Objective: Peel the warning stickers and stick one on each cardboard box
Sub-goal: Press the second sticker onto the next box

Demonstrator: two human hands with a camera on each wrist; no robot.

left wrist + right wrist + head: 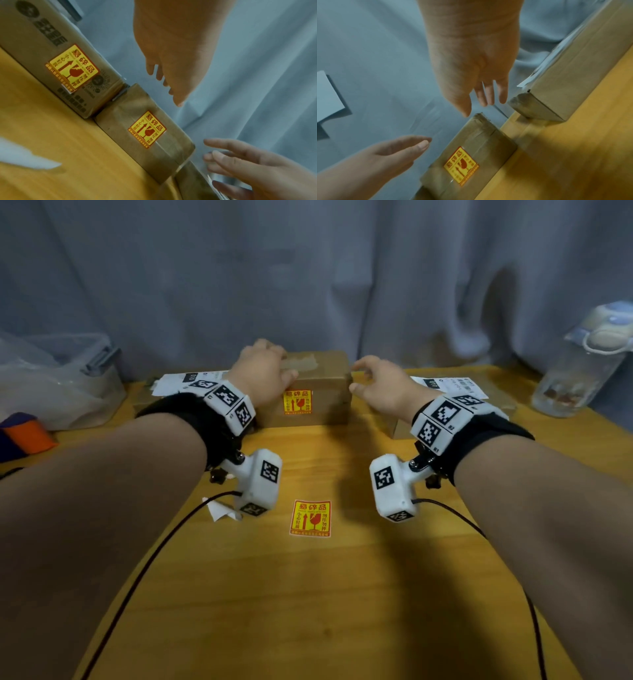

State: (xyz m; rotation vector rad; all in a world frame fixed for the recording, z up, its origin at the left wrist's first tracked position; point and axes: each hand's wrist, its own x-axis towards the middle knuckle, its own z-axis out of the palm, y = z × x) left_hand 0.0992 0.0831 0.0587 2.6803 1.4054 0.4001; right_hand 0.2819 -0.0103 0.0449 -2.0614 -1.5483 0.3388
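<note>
Both hands open, gripping nothing: left hand (263, 371) and right hand (380, 386) are flanking the middle box (318, 385); spare sticker (311, 518) is lying lower-centre (nearer R, marginally).

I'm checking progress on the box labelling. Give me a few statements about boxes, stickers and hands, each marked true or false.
1. The middle box carries a sticker on its front face. True.
2. The right hand holds a sticker. False: it is open and holds nothing.
3. A sticker lies flat on the table. True.
4. The left box has no sticker. False: one is on its front.
5. The left hand is over the middle box. True.
</note>
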